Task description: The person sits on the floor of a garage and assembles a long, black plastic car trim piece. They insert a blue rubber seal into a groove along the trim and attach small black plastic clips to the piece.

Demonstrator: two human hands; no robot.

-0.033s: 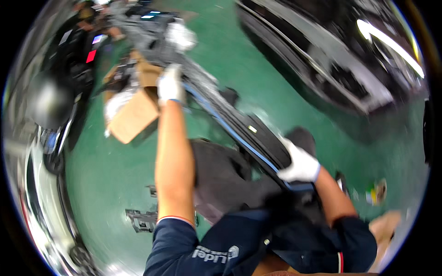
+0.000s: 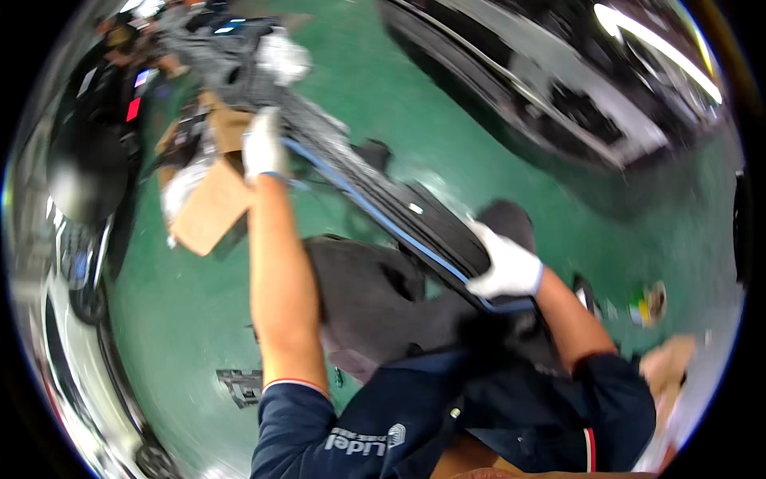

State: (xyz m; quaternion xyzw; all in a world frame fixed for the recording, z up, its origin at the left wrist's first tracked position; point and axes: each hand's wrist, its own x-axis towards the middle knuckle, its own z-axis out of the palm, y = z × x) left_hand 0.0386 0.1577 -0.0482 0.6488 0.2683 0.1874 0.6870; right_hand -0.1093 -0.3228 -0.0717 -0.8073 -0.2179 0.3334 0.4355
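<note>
nothing has visibly shifted since the earlier frame; both gloved hands sit where they were. the long black trim panel (image 2: 399, 211) with its blue strip runs slantwise above the green floor (image 2: 199, 319). left hand (image 2: 262, 144) is closed over its far upper part, arm stretched straight out; right hand (image 2: 507, 267) clamps the near end, elbow bent. held so far apart, the panel could sag or twist loose and clip the cardboard box (image 2: 211, 203) just beside it.
</note>
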